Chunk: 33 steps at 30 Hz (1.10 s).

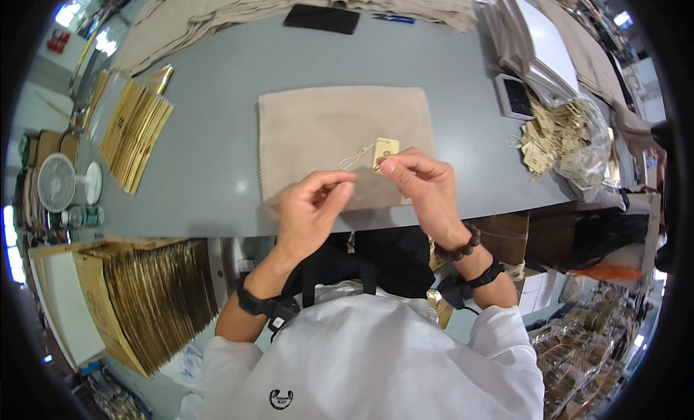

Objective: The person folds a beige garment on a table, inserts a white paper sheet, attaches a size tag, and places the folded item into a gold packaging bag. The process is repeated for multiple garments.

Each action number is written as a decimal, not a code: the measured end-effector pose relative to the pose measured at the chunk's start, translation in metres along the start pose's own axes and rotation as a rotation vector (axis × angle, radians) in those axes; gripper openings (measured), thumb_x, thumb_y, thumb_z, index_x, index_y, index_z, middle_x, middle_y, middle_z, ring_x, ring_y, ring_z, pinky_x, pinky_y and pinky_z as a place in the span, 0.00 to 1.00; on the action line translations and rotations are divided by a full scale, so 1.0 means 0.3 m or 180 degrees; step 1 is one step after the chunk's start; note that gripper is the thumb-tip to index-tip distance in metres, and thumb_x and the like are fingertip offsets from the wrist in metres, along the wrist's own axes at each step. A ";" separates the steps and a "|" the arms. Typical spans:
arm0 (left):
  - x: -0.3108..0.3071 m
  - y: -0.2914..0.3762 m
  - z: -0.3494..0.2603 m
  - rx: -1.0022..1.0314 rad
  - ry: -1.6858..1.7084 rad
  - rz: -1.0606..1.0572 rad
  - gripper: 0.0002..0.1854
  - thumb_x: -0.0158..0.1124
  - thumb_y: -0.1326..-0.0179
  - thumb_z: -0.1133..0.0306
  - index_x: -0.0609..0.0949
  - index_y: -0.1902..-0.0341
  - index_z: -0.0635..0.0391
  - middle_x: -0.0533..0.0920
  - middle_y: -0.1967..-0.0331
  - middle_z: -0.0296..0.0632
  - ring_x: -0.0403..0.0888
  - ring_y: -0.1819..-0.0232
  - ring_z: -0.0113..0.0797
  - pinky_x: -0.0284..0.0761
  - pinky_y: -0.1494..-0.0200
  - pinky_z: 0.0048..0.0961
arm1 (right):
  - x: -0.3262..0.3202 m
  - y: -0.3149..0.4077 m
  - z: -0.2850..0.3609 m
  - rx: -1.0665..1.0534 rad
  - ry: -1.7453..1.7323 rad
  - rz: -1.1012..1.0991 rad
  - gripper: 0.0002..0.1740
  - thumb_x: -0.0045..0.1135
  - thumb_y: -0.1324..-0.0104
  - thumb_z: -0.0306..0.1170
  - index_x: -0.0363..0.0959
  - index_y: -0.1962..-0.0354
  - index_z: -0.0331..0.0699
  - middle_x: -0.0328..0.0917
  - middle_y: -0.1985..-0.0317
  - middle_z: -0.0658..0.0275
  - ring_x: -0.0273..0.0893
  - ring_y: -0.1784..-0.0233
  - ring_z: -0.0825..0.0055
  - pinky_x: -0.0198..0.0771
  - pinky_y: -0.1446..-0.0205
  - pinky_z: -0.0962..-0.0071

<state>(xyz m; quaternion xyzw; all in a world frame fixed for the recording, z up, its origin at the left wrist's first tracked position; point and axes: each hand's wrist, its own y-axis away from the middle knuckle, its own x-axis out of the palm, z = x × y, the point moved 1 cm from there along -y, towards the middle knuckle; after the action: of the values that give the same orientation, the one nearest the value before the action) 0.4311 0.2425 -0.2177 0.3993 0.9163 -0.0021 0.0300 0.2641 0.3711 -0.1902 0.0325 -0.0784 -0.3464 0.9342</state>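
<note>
A folded beige cloth (325, 122) lies flat before me, near the front edge of the grey table. Above its right part, my right hand (420, 181) pinches the lower end of a cream hang tag (386, 145) between thumb and forefinger. A thin looped string (356, 157) runs from the tag to the left. My left hand (317, 211) is over the cloth's lower left part, its thumb and forefinger close together near the string's lower end. Whether those fingertips hold the string cannot be told.
A plastic bag of tags (583, 149), a small box (514, 97) and white boards (542, 35) are at the right. Gold packets (127, 132) and a fan (57, 182) stand left. A black phone (321, 19), blue thread snips (398, 19) and beige fabric (238, 8) lie at the back.
</note>
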 end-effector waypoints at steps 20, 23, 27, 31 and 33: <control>-0.089 0.029 0.039 0.0222 -0.0556 0.0176 0.02 0.71 0.38 0.77 0.86 0.65 0.62 0.82 0.73 0.34 0.73 0.73 0.19 0.69 0.70 0.21 | 0.115 0.022 -0.078 -0.2520 0.2501 0.0636 0.10 0.71 0.41 0.22 0.84 0.62 0.38 0.85 0.65 0.62 0.84 0.67 0.68 0.77 0.64 0.69; -0.094 0.026 0.032 0.0148 -0.0666 0.0267 0.02 0.71 0.41 0.79 0.86 0.66 0.61 0.81 0.73 0.35 0.72 0.75 0.21 0.68 0.71 0.23 | 0.114 0.023 -0.077 -0.2554 0.2772 0.0898 0.09 0.70 0.43 0.22 0.81 0.64 0.39 0.84 0.66 0.63 0.83 0.68 0.64 0.77 0.64 0.66; -0.104 0.023 0.022 0.0256 -0.0882 0.0402 0.02 0.70 0.43 0.79 0.86 0.66 0.61 0.80 0.75 0.36 0.72 0.75 0.22 0.68 0.72 0.24 | 0.114 0.026 -0.078 -0.2394 0.2764 0.1090 0.10 0.68 0.42 0.23 0.79 0.62 0.38 0.82 0.69 0.64 0.82 0.69 0.63 0.77 0.66 0.65; -0.107 0.018 0.019 0.0247 -0.0949 0.0495 0.02 0.69 0.44 0.79 0.86 0.67 0.61 0.80 0.76 0.35 0.72 0.76 0.23 0.68 0.72 0.25 | 0.112 0.023 -0.084 -0.2236 0.2788 0.1242 0.10 0.66 0.42 0.22 0.77 0.62 0.38 0.81 0.70 0.62 0.82 0.69 0.61 0.77 0.67 0.63; -0.102 0.015 0.020 0.0236 -0.0957 0.0510 0.02 0.70 0.43 0.78 0.86 0.67 0.61 0.80 0.76 0.35 0.72 0.76 0.23 0.68 0.72 0.25 | 0.108 0.019 -0.090 -0.2106 0.2694 0.1239 0.10 0.66 0.42 0.21 0.77 0.63 0.37 0.81 0.71 0.61 0.82 0.70 0.60 0.77 0.68 0.63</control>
<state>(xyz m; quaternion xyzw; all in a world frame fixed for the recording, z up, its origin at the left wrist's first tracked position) 0.4556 0.2230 -0.2219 0.4672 0.8660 -0.0932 0.1521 0.2966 0.3544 -0.2121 -0.1408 0.4107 -0.1309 0.8913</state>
